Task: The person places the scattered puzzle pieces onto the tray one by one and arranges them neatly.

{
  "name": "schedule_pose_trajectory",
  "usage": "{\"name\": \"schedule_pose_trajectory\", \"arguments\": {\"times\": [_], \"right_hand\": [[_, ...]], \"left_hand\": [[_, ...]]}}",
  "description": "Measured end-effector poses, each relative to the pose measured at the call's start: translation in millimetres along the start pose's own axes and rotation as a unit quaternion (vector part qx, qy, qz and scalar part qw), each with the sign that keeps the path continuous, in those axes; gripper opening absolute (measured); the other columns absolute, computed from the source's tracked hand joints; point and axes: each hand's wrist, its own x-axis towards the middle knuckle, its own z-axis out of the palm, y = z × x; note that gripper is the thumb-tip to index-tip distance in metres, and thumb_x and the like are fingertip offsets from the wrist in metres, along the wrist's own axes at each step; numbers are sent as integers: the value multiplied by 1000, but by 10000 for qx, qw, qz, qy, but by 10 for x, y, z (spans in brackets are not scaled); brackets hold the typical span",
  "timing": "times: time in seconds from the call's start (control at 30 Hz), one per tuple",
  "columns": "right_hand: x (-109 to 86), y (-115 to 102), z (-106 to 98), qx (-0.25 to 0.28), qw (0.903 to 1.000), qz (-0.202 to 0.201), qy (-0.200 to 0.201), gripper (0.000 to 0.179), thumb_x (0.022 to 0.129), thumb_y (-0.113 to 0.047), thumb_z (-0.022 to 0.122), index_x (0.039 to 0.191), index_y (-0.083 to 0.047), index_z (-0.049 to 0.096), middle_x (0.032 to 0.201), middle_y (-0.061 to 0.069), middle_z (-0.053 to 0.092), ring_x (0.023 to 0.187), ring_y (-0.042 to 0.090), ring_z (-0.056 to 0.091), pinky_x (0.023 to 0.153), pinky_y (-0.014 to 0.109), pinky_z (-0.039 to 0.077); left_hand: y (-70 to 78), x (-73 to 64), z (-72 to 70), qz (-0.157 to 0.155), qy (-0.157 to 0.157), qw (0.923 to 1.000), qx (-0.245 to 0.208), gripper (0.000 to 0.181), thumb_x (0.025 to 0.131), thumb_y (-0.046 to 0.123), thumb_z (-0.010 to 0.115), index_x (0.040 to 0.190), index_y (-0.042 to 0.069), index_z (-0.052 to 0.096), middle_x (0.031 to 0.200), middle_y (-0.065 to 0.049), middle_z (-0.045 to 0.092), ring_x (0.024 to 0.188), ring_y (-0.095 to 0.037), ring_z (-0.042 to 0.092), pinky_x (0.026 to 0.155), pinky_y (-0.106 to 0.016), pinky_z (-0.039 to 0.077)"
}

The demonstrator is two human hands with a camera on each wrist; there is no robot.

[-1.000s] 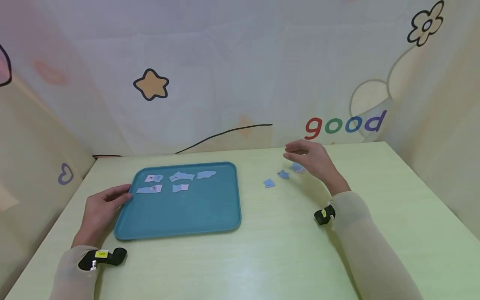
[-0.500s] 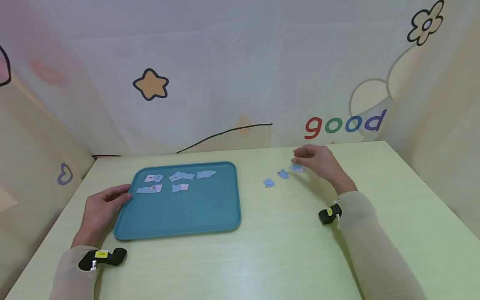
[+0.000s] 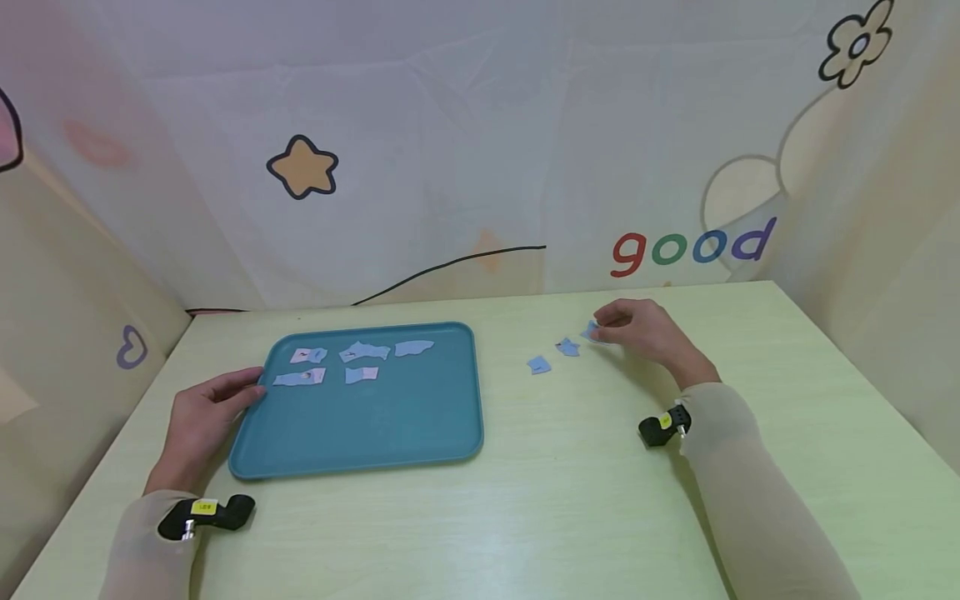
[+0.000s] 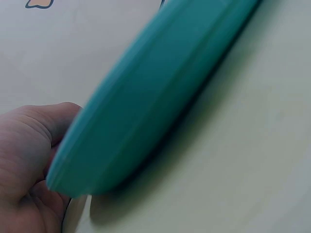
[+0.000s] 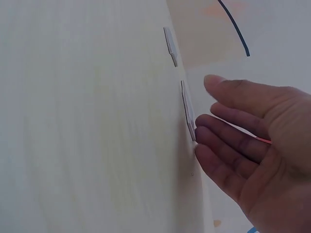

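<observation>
Head view: five paper scraps (image 3: 363, 352) in blue tray (image 3: 360, 433).

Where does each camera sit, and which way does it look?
Head: on the head, facing forward and down at the blue tray and paper scraps; left hand, right hand and sleeves show.
Left wrist: on that wrist, facing the tray's side; left hand partly shows.
Right wrist: on that wrist, facing two of the scraps; right hand shows.
Head and left wrist both show the tray.
</observation>
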Motion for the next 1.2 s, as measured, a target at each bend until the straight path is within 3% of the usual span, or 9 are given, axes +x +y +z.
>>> {"name": "schedule_pose_trajectory", "arguments": {"times": [0.4,0.63,0.83,1.2], "right_hand": [[18,20,3,-144,9999,-27,29,43,101,-20,75,137,2,66,129,22,67,120,39,59,110,55,45],[42,35,11,-232,9997,28,-2,42,99,-18,78,134,2,68,125,20,68,117,37,58,108,54,45],[63,57,36,-189,9997,150,-61,38,98,-16,79,130,1,70,122,19,67,113,36,56,104,50,46],[70,24,44,-355,9993,146,-28,35,99,-14,77,128,3,70,119,20,68,110,36,58,100,47,48]], "left_hand": [[10,-1,-3,91,11,9999,-45,51,107,33,66,148,4,62,147,-21,61,131,-35,56,85,-10,50],[10,0,0,33,27,10000,19,50,108,32,66,149,4,61,148,-21,61,133,-36,56,94,-20,54],[9,3,6,-39,4,10000,-83,50,108,32,66,149,4,61,148,-21,60,133,-35,56,90,-16,53],[10,-3,-1,-78,-4,9999,-80,50,108,32,66,149,4,61,148,-20,60,133,-34,56,93,-19,54]]}}
